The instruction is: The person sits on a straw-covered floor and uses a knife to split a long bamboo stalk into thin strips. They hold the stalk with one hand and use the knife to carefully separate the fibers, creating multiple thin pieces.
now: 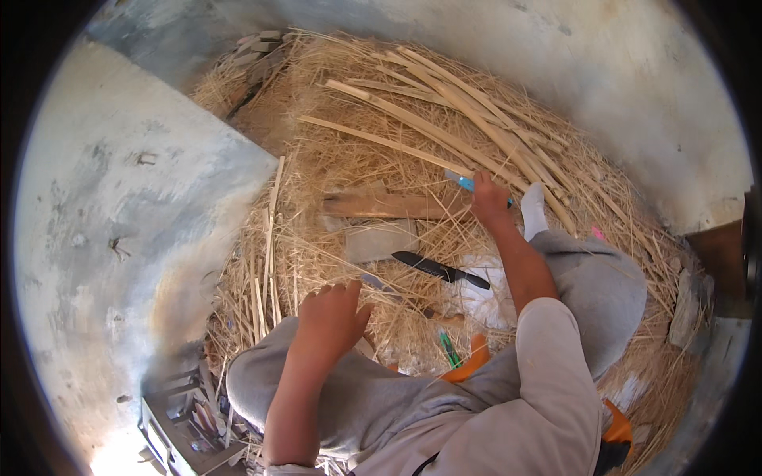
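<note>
My right hand is closed round a blue-handled knife. Its blade tip is close to the near end of a long, thin bamboo-like strip; I cannot tell whether they touch. Over my left knee, my left hand has its thumb apart from bent fingers, and nothing shows in it. Between my legs lies a black knife on the straw. Beside it a second knife with a grey blade is partly covered by straw. A brown wooden plank and a flat grey block lie farther off.
Long split strips are heaped at the far right on loose straw. More strips stand along the left wall. A green-handled tool and an orange object lie near my lap. A crate-like frame stands lower left.
</note>
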{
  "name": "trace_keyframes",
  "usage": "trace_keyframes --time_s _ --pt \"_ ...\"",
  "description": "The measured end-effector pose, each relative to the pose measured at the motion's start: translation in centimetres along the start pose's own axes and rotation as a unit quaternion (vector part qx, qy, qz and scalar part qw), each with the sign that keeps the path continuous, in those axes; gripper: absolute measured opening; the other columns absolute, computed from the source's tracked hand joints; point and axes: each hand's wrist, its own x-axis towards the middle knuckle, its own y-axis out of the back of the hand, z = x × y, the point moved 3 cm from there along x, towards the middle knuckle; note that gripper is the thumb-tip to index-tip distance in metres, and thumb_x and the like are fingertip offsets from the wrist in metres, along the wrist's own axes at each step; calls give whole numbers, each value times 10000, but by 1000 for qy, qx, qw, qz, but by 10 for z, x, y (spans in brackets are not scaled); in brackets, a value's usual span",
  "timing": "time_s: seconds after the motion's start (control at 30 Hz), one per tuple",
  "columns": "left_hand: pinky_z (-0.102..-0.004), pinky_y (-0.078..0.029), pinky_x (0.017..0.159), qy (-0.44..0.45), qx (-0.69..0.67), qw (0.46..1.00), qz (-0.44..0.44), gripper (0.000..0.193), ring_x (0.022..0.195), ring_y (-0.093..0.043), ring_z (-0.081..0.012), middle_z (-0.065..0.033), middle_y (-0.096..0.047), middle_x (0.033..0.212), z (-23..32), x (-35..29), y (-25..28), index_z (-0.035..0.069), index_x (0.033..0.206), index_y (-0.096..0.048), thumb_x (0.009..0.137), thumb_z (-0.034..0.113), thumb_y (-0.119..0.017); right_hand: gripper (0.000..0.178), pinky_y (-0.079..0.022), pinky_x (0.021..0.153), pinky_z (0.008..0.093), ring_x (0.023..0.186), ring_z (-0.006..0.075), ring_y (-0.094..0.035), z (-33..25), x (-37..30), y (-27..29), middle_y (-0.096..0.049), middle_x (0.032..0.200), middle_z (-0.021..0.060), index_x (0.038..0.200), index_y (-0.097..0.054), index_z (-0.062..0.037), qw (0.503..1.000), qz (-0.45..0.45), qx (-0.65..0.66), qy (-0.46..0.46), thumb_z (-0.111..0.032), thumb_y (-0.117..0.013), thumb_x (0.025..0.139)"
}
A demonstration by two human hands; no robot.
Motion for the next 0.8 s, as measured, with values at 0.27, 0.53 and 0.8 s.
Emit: trace_keyframes --time_s 0.27,0.53,0.8 --pt "-426 -528 798 120 -432 877 172 447 965 -681 -298 -174 -711 1003 -23 61 -7 28 1213 -597 976 406 -626 165 -510 508 361 601 221 -653 -88 23 84 -567 839 90 863 -599 -62 989 -6 20 149 -84 -708 740" --pt "-388 -543 828 212 -832 503 98 593 955 -661 -229 -119 -658 1022 -26 100 -49 0 1243 -521 957 500 -665 127 -437 494 320 569 169 -612 -162 -5 257 -541 769 62 811 -593 -69 957 66 -5 284 -86 -672 713" --pt "-283 -520 730 11 -866 483 130 244 867 -634 -135 -48 -650 954 5 104 -13 39 1114 -619 982 233 -689 160 -446 517 322 590 160 -586 -133 -73 327 -529 788 56 855 -604 -60 926 94 101 351 -104 -642 706"
